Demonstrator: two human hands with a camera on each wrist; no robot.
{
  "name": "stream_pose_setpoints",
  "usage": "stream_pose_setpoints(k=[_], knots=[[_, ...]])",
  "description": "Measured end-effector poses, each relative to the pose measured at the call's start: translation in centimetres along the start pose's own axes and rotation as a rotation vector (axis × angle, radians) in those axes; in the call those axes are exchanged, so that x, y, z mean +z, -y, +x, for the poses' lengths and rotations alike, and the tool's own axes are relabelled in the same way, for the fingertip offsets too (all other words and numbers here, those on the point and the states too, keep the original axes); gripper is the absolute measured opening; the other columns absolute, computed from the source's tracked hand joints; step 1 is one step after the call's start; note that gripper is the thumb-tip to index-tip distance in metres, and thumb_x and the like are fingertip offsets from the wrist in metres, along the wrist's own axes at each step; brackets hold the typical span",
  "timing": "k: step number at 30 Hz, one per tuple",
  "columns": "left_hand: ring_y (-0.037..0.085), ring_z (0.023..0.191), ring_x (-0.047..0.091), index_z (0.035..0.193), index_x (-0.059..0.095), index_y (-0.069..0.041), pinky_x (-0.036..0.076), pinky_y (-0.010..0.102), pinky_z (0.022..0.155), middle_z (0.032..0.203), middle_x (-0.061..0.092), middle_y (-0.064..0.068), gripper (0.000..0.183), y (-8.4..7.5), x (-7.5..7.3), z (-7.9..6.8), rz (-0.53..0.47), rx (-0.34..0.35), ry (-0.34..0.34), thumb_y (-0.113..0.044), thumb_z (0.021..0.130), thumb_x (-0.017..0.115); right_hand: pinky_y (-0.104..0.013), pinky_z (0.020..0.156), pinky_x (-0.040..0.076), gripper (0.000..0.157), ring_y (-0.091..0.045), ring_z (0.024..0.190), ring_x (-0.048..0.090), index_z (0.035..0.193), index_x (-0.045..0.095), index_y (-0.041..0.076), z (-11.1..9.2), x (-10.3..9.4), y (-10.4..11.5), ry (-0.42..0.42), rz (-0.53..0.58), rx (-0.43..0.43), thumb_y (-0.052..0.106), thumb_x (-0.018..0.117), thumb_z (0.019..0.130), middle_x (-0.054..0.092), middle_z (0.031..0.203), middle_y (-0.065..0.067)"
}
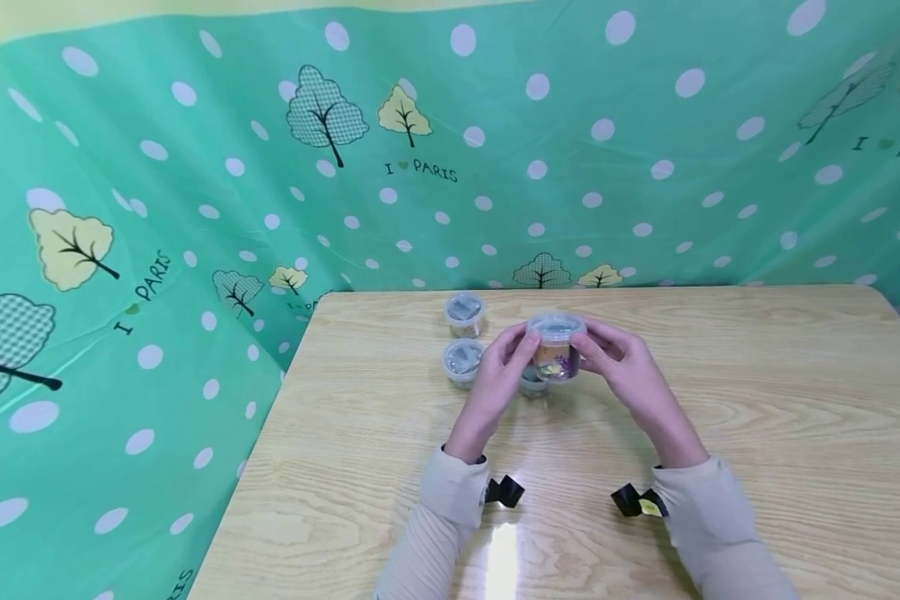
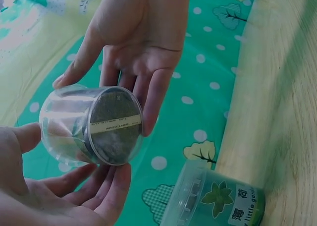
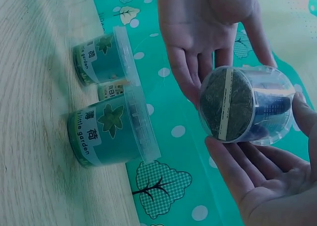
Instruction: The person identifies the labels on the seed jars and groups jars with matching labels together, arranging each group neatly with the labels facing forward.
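Observation:
In the head view, a round clear plastic tub [image 1: 557,354] with a lid and a printed flower label is held above the wooden table. My left hand [image 1: 498,367] grips its left side, thumb near the lid, and my right hand [image 1: 626,367] holds the right side the same way. Both wrist views show the fingers around the tub's wall. A dark round base [image 2: 116,127] with a pale strip across it shows through the clear bottom. Partly hidden behind the held tub, another tub [image 1: 534,385] stands on the table.
Two more lidded tubs, a far one [image 1: 465,314] and a nearer one [image 1: 462,362], stand left of the hands. Green "little garden" labels show on a tub [image 3: 106,129] in the right wrist view. A dotted green cloth [image 1: 495,208] hangs behind the wooden table [image 1: 780,433].

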State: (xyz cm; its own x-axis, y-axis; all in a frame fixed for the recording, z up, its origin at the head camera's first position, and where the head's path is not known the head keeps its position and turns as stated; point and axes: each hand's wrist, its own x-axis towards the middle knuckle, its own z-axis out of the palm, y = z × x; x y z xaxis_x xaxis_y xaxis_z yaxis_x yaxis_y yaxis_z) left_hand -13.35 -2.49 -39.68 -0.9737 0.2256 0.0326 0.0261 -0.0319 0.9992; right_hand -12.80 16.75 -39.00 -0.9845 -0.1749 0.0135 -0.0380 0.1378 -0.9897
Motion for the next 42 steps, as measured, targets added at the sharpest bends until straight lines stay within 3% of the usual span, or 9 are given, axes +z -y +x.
stream_pose_setpoints(k=[9,20,26,33,42], knots=[[0.021,0.114,0.059,0.140,0.051,-0.003,0.049,0.031,0.102,0.128,0.061,0.015,0.049,-0.4,0.6,-0.2,0.020,0.009,-0.036,-0.029,0.099,0.061,-0.018,0.090,0.054,0.058,0.002,0.108,0.061,0.146,0.045,0.001,-0.1,0.4,-0.2,-0.035,0.011,-0.009,0.033,0.060,0.100,0.053,0.141,-0.023],[0.023,0.122,0.059,0.142,0.052,-0.010,0.048,0.035,0.106,0.135,0.060,0.010,0.047,-0.1,-0.1,-0.2,-0.017,0.004,0.018,-0.033,0.101,0.057,-0.026,0.088,0.057,0.055,-0.004,0.106,0.064,0.140,0.052,-0.002,-0.3,-0.3,-0.1,-0.052,0.065,-0.027,0.033,0.060,0.099,0.056,0.137,-0.021],[0.024,0.124,0.057,0.143,0.051,-0.009,0.045,0.037,0.109,0.136,0.059,0.012,0.046,-0.2,-0.3,-0.1,-0.039,0.023,0.042,-0.030,0.102,0.056,-0.028,0.089,0.057,0.054,-0.008,0.107,0.065,0.141,0.049,-0.004,-0.3,-0.7,-0.1,-0.017,0.106,-0.044,0.030,0.059,0.100,0.059,0.132,-0.011],[0.024,0.123,0.057,0.143,0.051,-0.007,0.044,0.037,0.110,0.136,0.059,0.013,0.047,-0.3,-0.2,-0.1,-0.042,0.022,0.036,-0.029,0.102,0.056,-0.024,0.093,0.055,0.054,-0.005,0.112,0.061,0.147,0.042,-0.002,-0.2,-1.0,-0.1,0.067,0.060,-0.051,0.030,0.052,0.104,0.050,0.142,-0.024],[0.023,0.129,0.055,0.143,0.050,-0.005,0.042,0.035,0.112,0.138,0.059,0.013,0.052,-0.1,0.0,-0.1,-0.059,0.010,0.046,-0.033,0.101,0.057,-0.022,0.095,0.053,0.055,-0.001,0.115,0.059,0.148,0.039,-0.003,-0.3,-1.0,0.0,0.095,0.060,-0.065,0.029,0.050,0.105,0.046,0.146,-0.026]])
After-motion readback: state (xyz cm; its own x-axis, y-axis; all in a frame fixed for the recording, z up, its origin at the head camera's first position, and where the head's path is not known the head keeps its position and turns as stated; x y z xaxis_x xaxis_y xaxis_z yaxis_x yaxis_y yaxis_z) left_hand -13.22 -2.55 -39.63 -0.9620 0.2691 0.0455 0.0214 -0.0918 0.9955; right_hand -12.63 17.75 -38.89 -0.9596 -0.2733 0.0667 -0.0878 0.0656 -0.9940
